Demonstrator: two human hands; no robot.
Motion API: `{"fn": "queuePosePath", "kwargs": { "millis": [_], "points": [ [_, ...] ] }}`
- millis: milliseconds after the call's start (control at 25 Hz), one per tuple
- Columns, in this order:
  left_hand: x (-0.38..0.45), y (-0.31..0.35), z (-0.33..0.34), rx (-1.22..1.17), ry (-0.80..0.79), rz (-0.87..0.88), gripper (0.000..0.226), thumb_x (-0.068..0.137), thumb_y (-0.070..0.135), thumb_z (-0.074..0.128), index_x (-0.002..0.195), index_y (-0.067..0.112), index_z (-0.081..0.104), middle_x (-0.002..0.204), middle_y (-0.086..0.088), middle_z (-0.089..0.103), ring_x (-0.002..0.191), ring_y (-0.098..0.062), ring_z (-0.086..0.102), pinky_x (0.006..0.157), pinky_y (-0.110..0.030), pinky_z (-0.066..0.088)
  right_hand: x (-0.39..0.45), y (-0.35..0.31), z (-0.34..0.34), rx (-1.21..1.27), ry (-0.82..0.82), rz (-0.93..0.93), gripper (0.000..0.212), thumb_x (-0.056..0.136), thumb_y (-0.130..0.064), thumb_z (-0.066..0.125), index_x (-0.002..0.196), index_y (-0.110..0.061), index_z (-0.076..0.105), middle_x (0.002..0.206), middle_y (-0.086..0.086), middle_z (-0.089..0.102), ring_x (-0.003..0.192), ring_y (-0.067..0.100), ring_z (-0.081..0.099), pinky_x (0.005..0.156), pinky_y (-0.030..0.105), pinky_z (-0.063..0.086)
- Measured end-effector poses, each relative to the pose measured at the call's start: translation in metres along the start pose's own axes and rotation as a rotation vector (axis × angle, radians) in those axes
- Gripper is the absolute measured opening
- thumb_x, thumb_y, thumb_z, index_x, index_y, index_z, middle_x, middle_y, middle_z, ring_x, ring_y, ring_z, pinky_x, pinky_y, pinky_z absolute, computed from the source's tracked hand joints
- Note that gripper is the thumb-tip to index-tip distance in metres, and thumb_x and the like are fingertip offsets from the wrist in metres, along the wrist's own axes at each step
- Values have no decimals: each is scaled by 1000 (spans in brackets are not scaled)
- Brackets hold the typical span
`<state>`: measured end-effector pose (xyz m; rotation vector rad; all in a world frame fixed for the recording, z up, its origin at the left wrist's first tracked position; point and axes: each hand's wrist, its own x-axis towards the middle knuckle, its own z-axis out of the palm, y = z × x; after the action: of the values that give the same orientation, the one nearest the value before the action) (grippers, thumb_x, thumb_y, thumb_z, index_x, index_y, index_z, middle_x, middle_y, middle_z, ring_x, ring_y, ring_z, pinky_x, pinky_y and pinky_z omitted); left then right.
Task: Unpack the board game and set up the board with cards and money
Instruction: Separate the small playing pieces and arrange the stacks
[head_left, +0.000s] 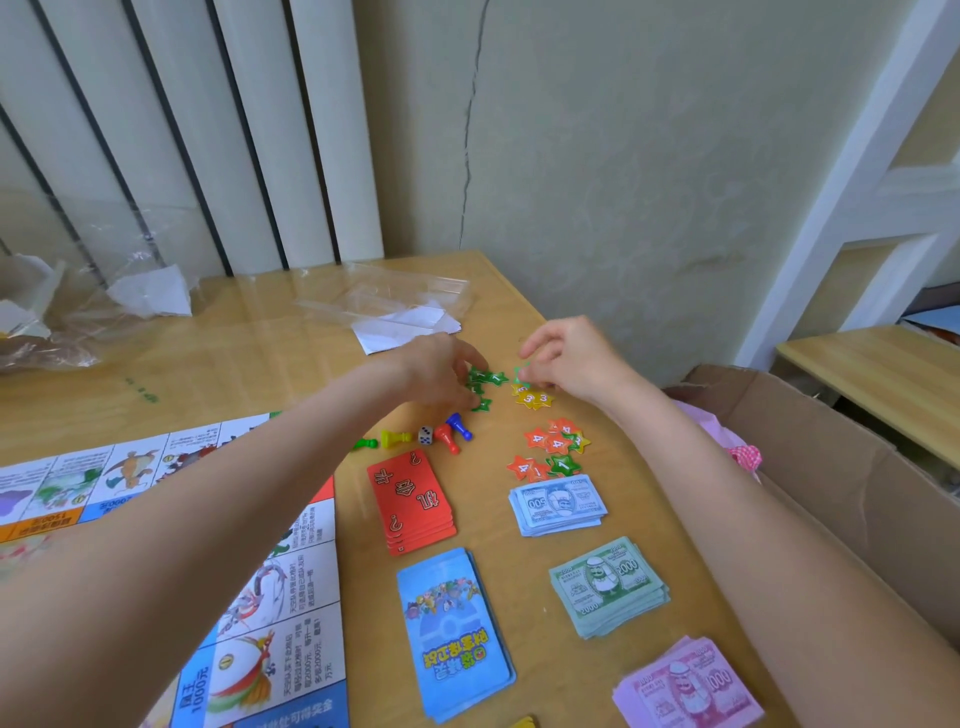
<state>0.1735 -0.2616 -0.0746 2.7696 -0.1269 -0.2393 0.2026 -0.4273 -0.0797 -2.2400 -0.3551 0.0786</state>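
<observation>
Sorting star tokens at table's far edge, beyond card decks and money stacks.
Left hand pinching green star tokens.
Right hand pinching one green star token above yellow star tokens.
Likely thin, light, stiff card; lying flat, so lift by edge points.

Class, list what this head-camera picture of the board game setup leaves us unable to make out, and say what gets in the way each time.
1. Game board: cut off by the left and bottom edges, and crossed by the left forearm.
2. Green star tokens: partly covered by the left hand.
3. Pink banknotes: cut off at the bottom edge.
4. Cardboard box: its inside lies behind the right arm and beyond the right edge.
5. Board text: too small to read.
</observation>
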Motion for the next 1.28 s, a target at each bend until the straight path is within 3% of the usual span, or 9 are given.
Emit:
{"fn": "queuePosePath", "kwargs": {
  "millis": [160,280,480,640,760,880,960,1120,1280],
  "points": [
    [4,-2,0,4,28,-13,44,86,23,64,129,23,54,120,-2,58,112,-18,54,86,-21,38,18,-13,17,-158,-48,-27,22,75,-8,73,63,-21,61,64,-7,56,60,8,51,58,20,40],
    [6,-5,4,-27,72,-34,41,86,23,63,126,22,56,119,-5,58,111,-21,54,86,-23,39,26,-11,24,-173,-68,-7,5,77,-11,73,80,-14,72,71,-4,60,74,11,55,63,21,42],
    [3,-6,3,-113,99,-49,39,87,16,61,125,18,57,119,-7,60,112,-22,54,92,-27,41,27,-9,23,-119,-77,-37,17,77,-14,74,94,-14,70,68,-12,51,69,7,50,57,11,36],
    [-11,2,-2,-135,312,87,28,89,5,52,112,13,66,109,-8,67,102,-22,59,82,-20,40,13,-5,0,-128,-73,-111,18,75,-8,73,66,-18,63,63,-7,54,56,2,48,58,18,40],
    [-28,18,-1,-103,195,281,22,88,7,57,104,14,70,105,-5,69,93,-15,60,76,-14,39,-12,0,-25,-258,-271,-132,23,71,-8,76,60,-24,64,68,3,66,61,5,52,66,25,44],
    [-39,35,8,-13,76,354,23,87,16,63,108,19,69,102,0,63,94,-14,54,80,-20,40,-31,7,-32,-339,-357,-110,19,71,-12,78,65,-23,64,69,1,65,64,8,54,67,24,44],
    [-42,43,14,-2,42,383,23,87,16,63,108,20,70,98,0,61,90,-13,52,79,-18,39,-39,13,-30,-337,-294,-107,15,74,-10,76,70,-20,65,63,-7,57,60,3,49,63,18,40],
    [-43,43,23,101,-16,450,31,88,6,58,113,20,68,112,-9,61,103,-21,57,92,-30,41,-51,28,-27,-142,-196,-106,19,76,-5,73,68,-20,65,59,-12,56,52,-5,51,57,7,37],
    [-49,35,21,141,-15,433,34,88,2,55,116,17,66,121,-4,60,113,-18,55,95,-23,38,-51,33,-28,-93,-207,-89,17,78,-3,71,70,-17,65,62,-10,58,50,-8,51,60,8,38]
  ]
}}
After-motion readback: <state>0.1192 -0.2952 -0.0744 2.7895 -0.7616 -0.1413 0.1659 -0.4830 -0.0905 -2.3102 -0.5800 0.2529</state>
